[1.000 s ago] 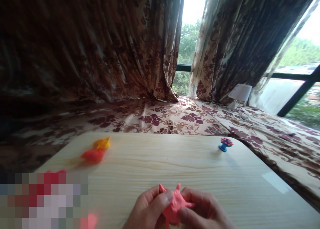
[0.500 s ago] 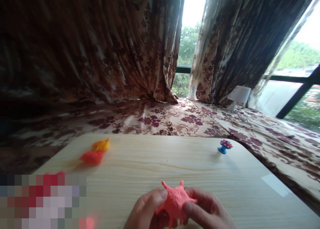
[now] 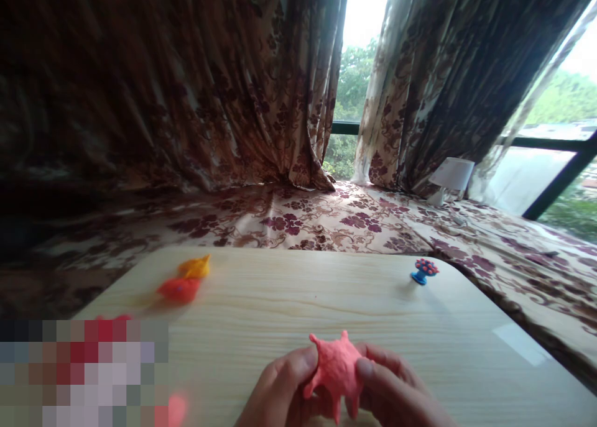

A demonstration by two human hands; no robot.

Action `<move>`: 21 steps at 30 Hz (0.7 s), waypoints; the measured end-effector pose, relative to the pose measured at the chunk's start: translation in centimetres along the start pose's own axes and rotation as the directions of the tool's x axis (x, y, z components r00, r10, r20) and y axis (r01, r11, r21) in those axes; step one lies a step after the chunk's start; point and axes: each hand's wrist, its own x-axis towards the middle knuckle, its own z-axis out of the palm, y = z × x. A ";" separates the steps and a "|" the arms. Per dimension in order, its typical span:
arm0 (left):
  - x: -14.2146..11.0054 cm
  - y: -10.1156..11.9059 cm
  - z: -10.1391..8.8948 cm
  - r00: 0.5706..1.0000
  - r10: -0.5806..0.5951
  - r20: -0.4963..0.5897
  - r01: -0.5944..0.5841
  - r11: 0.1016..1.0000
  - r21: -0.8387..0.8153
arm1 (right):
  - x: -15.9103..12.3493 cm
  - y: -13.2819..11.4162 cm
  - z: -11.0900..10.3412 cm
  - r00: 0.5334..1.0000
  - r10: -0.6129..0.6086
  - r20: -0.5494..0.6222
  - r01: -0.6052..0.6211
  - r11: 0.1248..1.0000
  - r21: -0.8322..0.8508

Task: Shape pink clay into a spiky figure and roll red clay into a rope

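Note:
A pink lump of modelling clay [image 3: 338, 365] with several pointed arms sticking out is held between my two hands over the near edge of the table. My left hand [image 3: 282, 386] pinches its left side, the thumb along the upper edge. My right hand [image 3: 398, 383] grips the right side, with the thumb on the front face and the fingers behind. The fingertips beneath the clay are partly hidden. Some of the arms point up, others hang down.
On the wooden table [image 3: 280, 296] a red clay piece [image 3: 180, 290] and a yellow one [image 3: 196, 266] lie at the left. A blue stalked piece with red dots [image 3: 424, 270] stands far right. Lower left is pixelated, beside a blurred pink lump [image 3: 178, 408]. A white lamp [image 3: 452, 173] stands beyond.
The pink clay has tilted and shifted slightly right and up in my hands, its lower arms showing more clearly. The whole view has moved a little.

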 end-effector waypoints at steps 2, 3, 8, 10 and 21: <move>-0.2 0.2 0.1 0.997 0.052 -0.058 -0.049 0.997 0.051 | -0.2 -0.1 0.2 0.998 -0.019 -0.058 0.023 0.997 0.068; -0.3 0.3 0.1 0.991 0.087 -0.100 -0.077 0.992 0.096 | -0.2 -0.1 0.3 0.996 -0.022 -0.088 0.029 0.996 0.081; -0.7 0.1 -0.2 0.912 0.339 -0.230 -0.206 0.866 0.456 | -0.5 -0.2 0.5 0.987 -0.025 -0.161 0.040 0.995 0.096; -0.7 -0.2 -0.2 0.858 0.455 -0.238 -0.257 0.781 0.570 | -0.4 -0.3 0.5 0.982 -0.026 -0.186 0.047 0.993 0.112; -0.5 -0.9 0.7 0.735 0.646 -0.207 -0.376 0.642 0.668 | -0.3 -0.6 0.8 0.985 -0.027 -0.169 0.042 0.995 0.090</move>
